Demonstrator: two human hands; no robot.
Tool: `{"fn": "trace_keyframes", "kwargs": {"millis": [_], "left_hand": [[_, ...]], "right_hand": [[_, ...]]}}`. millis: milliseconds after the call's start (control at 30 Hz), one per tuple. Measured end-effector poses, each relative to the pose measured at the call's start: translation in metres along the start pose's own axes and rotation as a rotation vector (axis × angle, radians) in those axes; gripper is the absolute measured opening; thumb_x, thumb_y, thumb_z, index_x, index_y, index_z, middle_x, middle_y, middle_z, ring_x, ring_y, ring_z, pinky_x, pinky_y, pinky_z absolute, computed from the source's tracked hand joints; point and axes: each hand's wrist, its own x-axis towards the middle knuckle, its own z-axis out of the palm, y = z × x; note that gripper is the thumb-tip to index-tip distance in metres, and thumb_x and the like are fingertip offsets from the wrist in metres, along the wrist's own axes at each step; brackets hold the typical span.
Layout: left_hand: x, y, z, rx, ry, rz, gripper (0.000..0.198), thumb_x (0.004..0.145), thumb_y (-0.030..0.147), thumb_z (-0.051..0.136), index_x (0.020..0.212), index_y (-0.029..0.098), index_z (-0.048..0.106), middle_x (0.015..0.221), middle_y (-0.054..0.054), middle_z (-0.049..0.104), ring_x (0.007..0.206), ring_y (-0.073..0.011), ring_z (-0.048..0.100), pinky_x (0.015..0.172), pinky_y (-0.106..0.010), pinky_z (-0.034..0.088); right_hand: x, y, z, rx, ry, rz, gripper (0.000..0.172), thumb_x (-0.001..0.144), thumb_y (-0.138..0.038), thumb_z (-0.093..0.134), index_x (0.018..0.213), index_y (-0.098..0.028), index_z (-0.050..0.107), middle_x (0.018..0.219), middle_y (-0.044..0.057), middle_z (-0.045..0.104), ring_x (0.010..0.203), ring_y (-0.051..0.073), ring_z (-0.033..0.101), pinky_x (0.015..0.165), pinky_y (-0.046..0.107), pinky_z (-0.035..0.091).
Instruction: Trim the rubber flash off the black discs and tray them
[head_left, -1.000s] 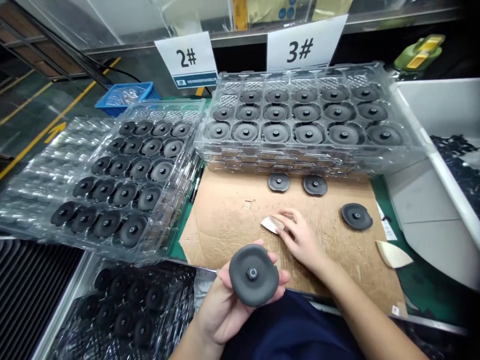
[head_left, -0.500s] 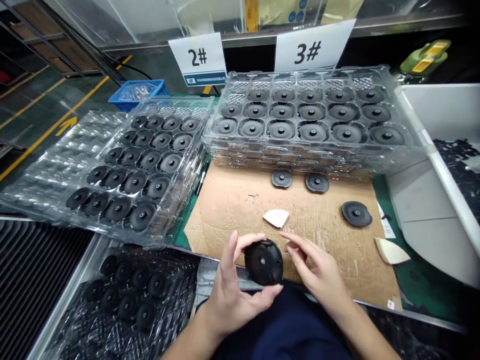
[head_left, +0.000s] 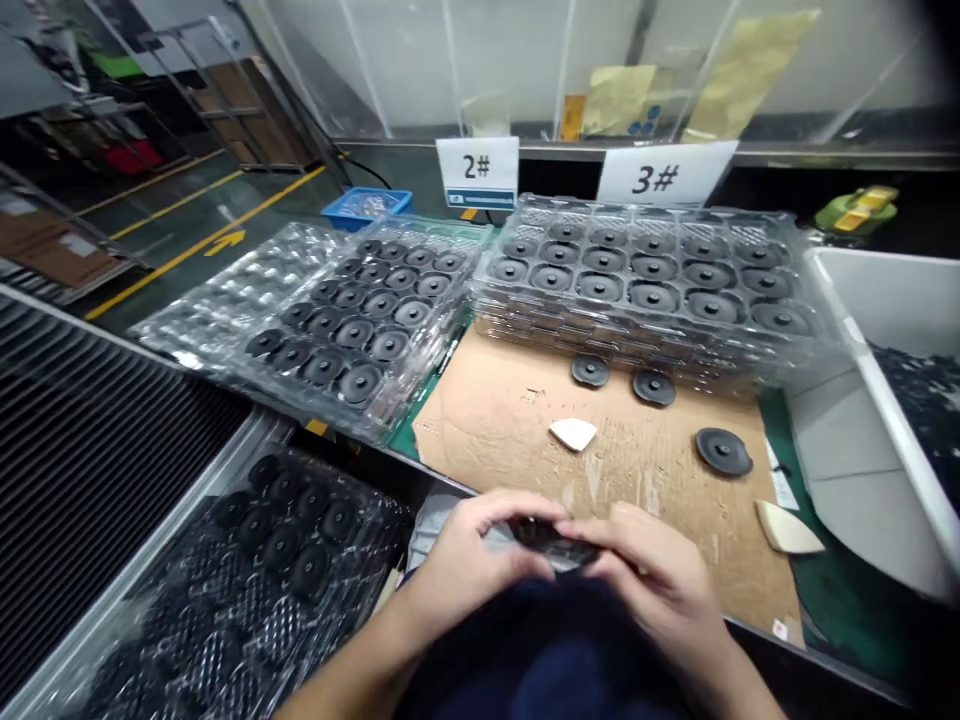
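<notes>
Low in the view, both hands hold one black round disc (head_left: 551,540), tilted so that it is seen nearly edge-on. My left hand (head_left: 484,555) grips its left side between thumb and fingers. The thumb and fingers of my right hand (head_left: 652,565) pinch its right edge. Beyond the hands, a white wedge-shaped pad (head_left: 574,433) lies on the cardboard sheet (head_left: 487,420). Two black discs (head_left: 589,371) (head_left: 653,387) lie near the stacked trays, and another disc (head_left: 724,452) lies farther right.
Stacked clear trays (head_left: 637,320) of black discs stand at the back, and another filled tray (head_left: 337,340) is at the left. A white bin (head_left: 832,420) with black parts is at the right, near a second pad (head_left: 787,527). More trays (head_left: 247,590) sit lower left.
The disc has tipped from facing the camera to nearly edge-on. My right hand has closed on its right edge. The camera view has shifted, showing more of the background.
</notes>
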Motion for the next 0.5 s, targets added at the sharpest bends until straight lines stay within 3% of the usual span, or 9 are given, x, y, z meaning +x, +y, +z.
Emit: {"fn": "trace_keyframes", "kwargs": {"millis": [67, 167, 300, 367, 433, 500], "left_hand": [[-0.009, -0.005, -0.003, -0.121, -0.023, -0.112, 0.047, 0.066, 0.060, 0.057, 0.068, 0.013, 0.065, 0.062, -0.006, 0.063, 0.061, -0.0171, 0.058, 0.063, -0.030, 0.046], [-0.024, -0.019, -0.007, -0.106, 0.094, -0.104, 0.061, 0.062, 0.073, 0.047, 0.055, 0.013, 0.055, 0.051, -0.002, 0.055, 0.047, -0.0119, 0.052, 0.049, -0.025, 0.041], [-0.049, -0.040, -0.029, 0.070, 0.299, -0.109, 0.055, 0.071, 0.066, 0.046, 0.060, 0.013, 0.055, 0.049, 0.002, 0.052, 0.045, -0.0092, 0.050, 0.046, -0.023, 0.039], [-0.068, -0.049, -0.056, 0.214, 0.429, -0.131, 0.040, 0.080, 0.050, 0.048, 0.069, 0.013, 0.058, 0.056, 0.002, 0.057, 0.051, -0.0096, 0.054, 0.052, -0.026, 0.045], [-0.096, -0.059, -0.095, 0.375, 0.603, -0.154, 0.027, 0.083, 0.038, 0.050, 0.083, 0.013, 0.060, 0.079, -0.001, 0.063, 0.072, -0.0137, 0.060, 0.068, -0.033, 0.049], [-0.131, -0.070, -0.138, 0.526, 0.783, -0.192, 0.022, 0.084, 0.033, 0.049, 0.096, 0.018, 0.059, 0.107, -0.007, 0.060, 0.093, -0.0173, 0.057, 0.082, -0.039, 0.047]], "right_hand": [[-0.005, -0.012, 0.012, 0.121, 0.069, 0.144, 0.028, 0.089, -0.030, 0.045, 0.067, -0.020, 0.059, 0.051, -0.002, 0.051, 0.046, 0.012, 0.050, 0.045, 0.021, 0.040], [-0.010, -0.020, 0.030, 0.179, 0.034, 0.195, 0.035, 0.089, -0.033, 0.042, 0.058, -0.020, 0.052, 0.048, -0.002, 0.051, 0.043, 0.012, 0.050, 0.043, 0.018, 0.041], [-0.003, 0.005, 0.045, 0.161, -0.338, 0.009, 0.026, 0.085, -0.040, 0.045, 0.077, -0.022, 0.063, 0.062, 0.001, 0.064, 0.055, 0.016, 0.062, 0.052, 0.019, 0.051], [0.001, 0.035, 0.049, -0.007, -0.431, -0.017, 0.025, 0.081, -0.041, 0.050, 0.091, -0.026, 0.067, 0.079, 0.003, 0.070, 0.069, 0.020, 0.067, 0.061, 0.024, 0.055], [0.003, 0.070, 0.052, -0.223, -0.381, 0.071, 0.026, 0.079, -0.041, 0.050, 0.093, -0.029, 0.068, 0.086, 0.002, 0.071, 0.076, 0.024, 0.068, 0.061, 0.029, 0.056], [0.003, 0.104, 0.055, -0.277, -0.390, 0.147, 0.029, 0.078, -0.044, 0.047, 0.091, -0.030, 0.070, 0.089, 0.002, 0.071, 0.079, 0.026, 0.068, 0.063, 0.031, 0.057]]}}
